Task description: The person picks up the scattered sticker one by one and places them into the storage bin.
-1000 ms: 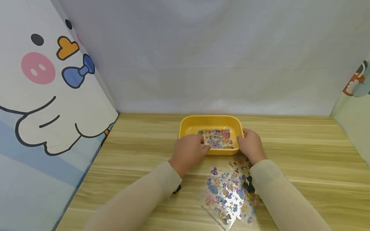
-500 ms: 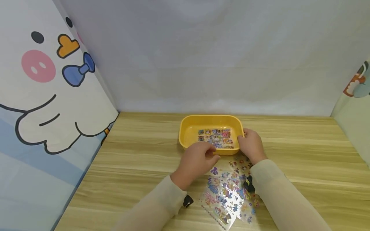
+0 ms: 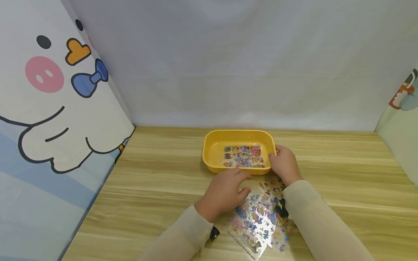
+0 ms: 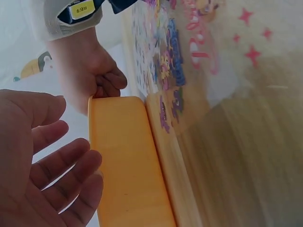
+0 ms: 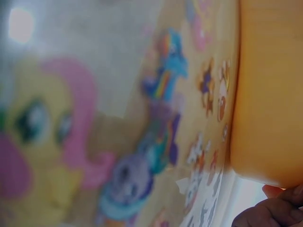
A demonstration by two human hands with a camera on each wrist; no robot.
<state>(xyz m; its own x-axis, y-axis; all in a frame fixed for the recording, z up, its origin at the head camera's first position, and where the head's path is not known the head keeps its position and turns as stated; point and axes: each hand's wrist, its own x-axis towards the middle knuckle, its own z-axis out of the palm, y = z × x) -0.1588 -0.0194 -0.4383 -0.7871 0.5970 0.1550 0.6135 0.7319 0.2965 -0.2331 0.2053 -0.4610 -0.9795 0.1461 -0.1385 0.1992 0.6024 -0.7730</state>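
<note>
A yellow plastic tray (image 3: pixel 212 156) stands toward the back of the table. Flat inside it lies a sheet of small colourful stickers (image 3: pixel 243 156). My right hand (image 3: pixel 285 165) grips the tray's right rim, thumb toward the inside. Just before the front wall hovers my left hand (image 3: pixel 225 192), fingers spread and loosely bent, holding nothing; the left wrist view shows its bare palm side (image 4: pixel 52 165) beside the tray's wall (image 4: pixel 123 156). Clear sticker sheets (image 3: pixel 254 221) overlap on the table below both hands. Large pony pictures (image 5: pixel 57 137) show close in the right wrist view.
The wood-grain table (image 3: pixel 156 174) runs back to a pale curtain (image 3: pixel 248 72). At the left stands a panel with cartoon animals (image 3: pixel 49 108). Black wrist straps (image 3: pixel 281 208) show at both cuffs.
My left hand has drawn back from inside the tray, over the front rim, toward me and slightly right, uncovering the sheet inside. The right hand and tray have stayed put.
</note>
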